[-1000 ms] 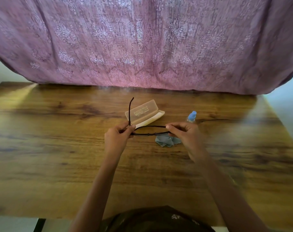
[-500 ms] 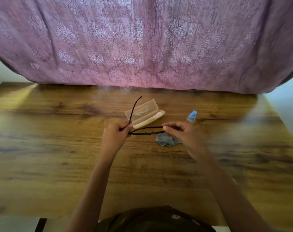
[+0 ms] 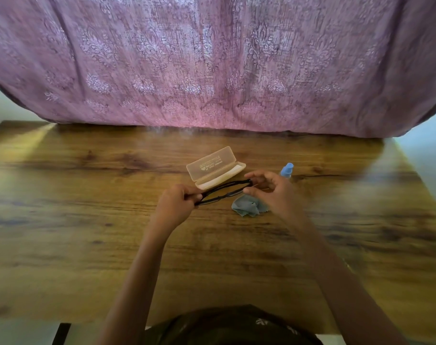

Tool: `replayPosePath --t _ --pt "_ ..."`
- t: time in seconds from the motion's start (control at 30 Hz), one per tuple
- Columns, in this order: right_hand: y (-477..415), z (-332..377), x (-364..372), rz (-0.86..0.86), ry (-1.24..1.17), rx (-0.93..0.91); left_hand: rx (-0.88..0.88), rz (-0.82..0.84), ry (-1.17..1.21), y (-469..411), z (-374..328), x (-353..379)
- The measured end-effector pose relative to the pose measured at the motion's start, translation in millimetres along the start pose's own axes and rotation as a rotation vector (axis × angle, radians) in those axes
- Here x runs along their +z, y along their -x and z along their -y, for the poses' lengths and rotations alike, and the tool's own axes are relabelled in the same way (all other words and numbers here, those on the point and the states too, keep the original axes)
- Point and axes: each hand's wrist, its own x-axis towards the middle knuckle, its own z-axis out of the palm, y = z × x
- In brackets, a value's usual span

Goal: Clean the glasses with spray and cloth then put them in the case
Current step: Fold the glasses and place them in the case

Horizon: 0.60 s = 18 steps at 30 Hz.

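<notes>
Head view, single entry

- Glasses [image 3: 221, 192]: dark frame, held level above the table [image 3: 87, 220], just in front of the case. Both arms seemingly folded in against the frame.
- Left hand [image 3: 177, 205]: fingers curled tight round the frame's left end.
- Right hand [image 3: 271, 190]: forefinger and thumb curled about the right end, seemingly pinching it. Blur leaves the contact less than certain.
- Case [image 3: 217, 168]: pale, translucent, open, lid tilted back, near the table's middle.
- Cloth [image 3: 248, 207]: grey-blue, crumpled, on the table beneath the right hand, no hand on it.
- Spray bottle [image 3: 286, 170]: blue, upright, behind the right hand, partly hidden.
- Backdrop: pink patterned fabric [image 3: 212, 58].
- Step, as judged: cleaning seems done, glasses folded for stowing.
- Next move calls for lining the frame up with the case's long trough, lowering it in flat, then shutting the lid
</notes>
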Motion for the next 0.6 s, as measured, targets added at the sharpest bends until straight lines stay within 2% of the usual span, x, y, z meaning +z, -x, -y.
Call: replayPosePath --t 0.13,0.3,0.4,0.47,0.53,0.6 --pt "-1.0 -0.8 -2.1 0.021 0.023 -0.023 0.015 0.043 -0.006 -2.2 -0.8 0.7" --pt "-1.7 0.4 -8.3 0.197 0.005 -0.035 0.045 0.065 0.078 -2.7 -5.1 1.1" --pt "-1.4 0.6 -6.6 0.134 -0.039 -0.025 0.021 0.034 0.186 -3.1 -3.0 2.8" --pt "-0.4 -0.7 -5.8 0.07 -0.055 -0.015 -0.039 -0.059 0.26 -6.0 1.6 6.9" --pt "-0.4 -2.5 -6.3 0.02 -0.054 -0.005 -0.116 -0.137 0.213 -13.8 9.6 11.8" --pt "-1.1 -4.6 -7.0 -0.014 -0.05 0.012 -0.183 -0.122 0.184 -24.0 17.7 17.5"
